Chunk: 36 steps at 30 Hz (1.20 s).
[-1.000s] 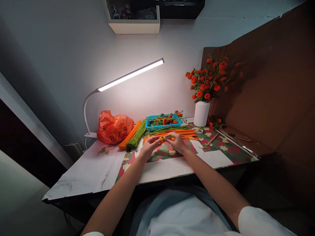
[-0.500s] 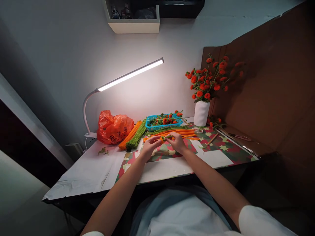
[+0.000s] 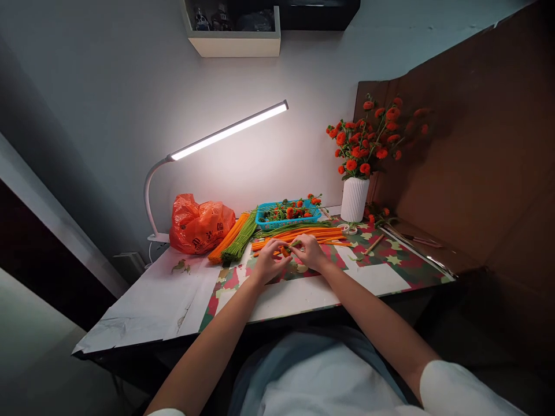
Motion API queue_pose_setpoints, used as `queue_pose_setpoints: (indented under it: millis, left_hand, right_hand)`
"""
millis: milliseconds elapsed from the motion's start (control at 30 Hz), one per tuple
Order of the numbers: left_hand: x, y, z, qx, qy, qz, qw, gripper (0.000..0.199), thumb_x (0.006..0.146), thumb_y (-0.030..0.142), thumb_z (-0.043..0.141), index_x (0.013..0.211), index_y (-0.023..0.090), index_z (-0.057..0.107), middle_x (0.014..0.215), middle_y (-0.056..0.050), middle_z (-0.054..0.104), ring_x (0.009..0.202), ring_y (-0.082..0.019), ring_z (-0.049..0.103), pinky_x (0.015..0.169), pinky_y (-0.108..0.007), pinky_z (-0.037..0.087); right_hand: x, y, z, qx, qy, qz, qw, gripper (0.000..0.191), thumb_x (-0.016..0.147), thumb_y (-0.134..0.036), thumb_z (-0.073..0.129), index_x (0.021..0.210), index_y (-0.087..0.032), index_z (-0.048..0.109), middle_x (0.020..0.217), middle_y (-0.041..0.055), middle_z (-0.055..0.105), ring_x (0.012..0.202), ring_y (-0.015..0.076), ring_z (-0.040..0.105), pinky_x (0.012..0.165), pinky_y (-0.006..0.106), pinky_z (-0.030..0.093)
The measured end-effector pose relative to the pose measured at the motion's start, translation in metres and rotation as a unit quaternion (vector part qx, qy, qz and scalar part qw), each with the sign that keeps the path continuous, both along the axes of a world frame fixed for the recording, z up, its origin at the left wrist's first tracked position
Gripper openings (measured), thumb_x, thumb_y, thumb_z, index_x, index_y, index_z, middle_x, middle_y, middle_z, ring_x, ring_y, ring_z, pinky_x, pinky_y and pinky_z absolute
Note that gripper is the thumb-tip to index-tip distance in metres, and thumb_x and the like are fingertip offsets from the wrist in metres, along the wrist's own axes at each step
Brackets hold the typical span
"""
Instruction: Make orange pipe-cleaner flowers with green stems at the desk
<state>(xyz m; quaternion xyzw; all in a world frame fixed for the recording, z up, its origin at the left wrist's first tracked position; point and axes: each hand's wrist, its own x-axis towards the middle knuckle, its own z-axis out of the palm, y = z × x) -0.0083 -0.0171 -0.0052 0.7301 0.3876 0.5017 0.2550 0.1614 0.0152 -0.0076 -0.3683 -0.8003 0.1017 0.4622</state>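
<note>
Just below frame centre, right hand (image 3: 307,252) pinches small orange-and-green piece (image 3: 285,251) by its green end; left hand (image 3: 269,263) at the orange end, grip unclear. Uneven hold could let it twist loose, drop among orange strips (image 3: 321,233).

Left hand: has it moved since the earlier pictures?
Yes, slightly: the left hand has shifted rightward, judged against the blue basket.

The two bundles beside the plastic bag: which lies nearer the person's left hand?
The green bundle: it lies on the side toward the left hand, with the orange bundle between it and the plastic bag.
</note>
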Motion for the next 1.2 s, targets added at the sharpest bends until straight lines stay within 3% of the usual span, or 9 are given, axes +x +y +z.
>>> queue_pose_setpoints:
  millis: [67,200,400,600,767,1000,1100,1200]
  left_hand:
    - [0.0,0.002,-0.003,-0.009,0.011,-0.001,1.0,0.027,0.069,0.031,0.073,0.093,0.02,0.068,0.092,-0.006,0.062,0.077,-0.015,0.059,0.06,-0.022,0.051]
    - [-0.001,0.008,-0.007,-0.099,-0.072,-0.03,0.992,0.036,0.069,0.038,0.074,0.097,0.018,0.063,0.074,-0.002,0.064,0.064,-0.013,0.061,0.058,-0.022,0.05]
    - [-0.005,0.014,-0.004,-0.209,-0.177,-0.063,0.96,0.054,0.064,0.051,0.076,0.098,0.015,0.057,0.067,-0.002,0.067,0.058,-0.015,0.066,0.056,-0.025,0.051]
    - [-0.003,0.013,-0.002,-0.261,-0.214,-0.068,0.939,0.056,0.063,0.054,0.076,0.097,0.014,0.055,0.066,-0.003,0.068,0.054,-0.013,0.066,0.051,-0.02,0.05]
    - [-0.003,0.013,-0.002,-0.283,-0.207,-0.08,0.933,0.05,0.068,0.056,0.071,0.092,0.015,0.055,0.075,-0.007,0.072,0.053,-0.012,0.066,0.05,-0.02,0.05]
    - [-0.005,0.016,-0.005,-0.324,-0.208,-0.085,0.919,0.047,0.075,0.059,0.062,0.095,0.016,0.056,0.065,-0.004,0.069,0.053,-0.015,0.066,0.051,-0.024,0.05]
    - [-0.004,0.015,-0.005,-0.286,-0.194,-0.059,0.936,0.047,0.073,0.056,0.065,0.096,0.017,0.055,0.073,-0.004,0.068,0.057,-0.015,0.065,0.052,-0.024,0.05]
    - [-0.004,0.013,-0.005,-0.204,-0.181,-0.035,0.961,0.05,0.065,0.044,0.076,0.102,0.018,0.054,0.094,-0.006,0.066,0.074,-0.016,0.067,0.061,-0.025,0.052]
  right_hand:
    - [-0.001,0.001,-0.001,-0.028,0.002,0.002,1.0,0.007,0.078,-0.02,0.065,0.071,-0.019,0.066,0.072,0.0031,0.067,0.07,0.0177,0.06,0.069,0.03,0.04]
    - [-0.001,0.001,-0.002,-0.083,0.049,0.021,0.995,0.01,0.079,-0.025,0.064,0.072,-0.018,0.066,0.071,0.0037,0.068,0.066,0.0167,0.061,0.064,0.028,0.043]
    - [-0.001,-0.001,0.001,-0.08,0.09,0.061,0.991,0.025,0.082,-0.041,0.061,0.078,-0.017,0.066,0.075,0.0052,0.067,0.069,0.0172,0.061,0.064,0.029,0.046]
    - [-0.002,-0.001,-0.001,-0.045,0.067,0.054,0.995,0.011,0.082,-0.025,0.058,0.077,-0.018,0.064,0.075,0.0049,0.065,0.072,0.0173,0.06,0.066,0.028,0.045]
    - [-0.002,-0.004,0.002,-0.049,0.061,0.056,0.995,0.011,0.082,-0.023,0.058,0.073,-0.018,0.064,0.072,0.0042,0.065,0.071,0.017,0.06,0.066,0.028,0.045]
    - [-0.002,-0.005,0.003,-0.07,0.074,0.052,0.993,0.016,0.079,-0.029,0.062,0.069,-0.017,0.062,0.065,0.002,0.062,0.061,0.0142,0.056,0.06,0.026,0.044]
    - [-0.002,-0.003,0.003,-0.093,0.09,0.037,0.991,0.02,0.078,-0.032,0.062,0.065,-0.017,0.06,0.062,0.0013,0.061,0.059,0.0142,0.054,0.058,0.026,0.043]
    - [-0.001,-0.001,0.003,-0.121,0.11,0.01,0.986,0.022,0.075,-0.034,0.061,0.061,-0.018,0.056,0.06,0.0003,0.058,0.057,0.0137,0.052,0.055,0.026,0.04]
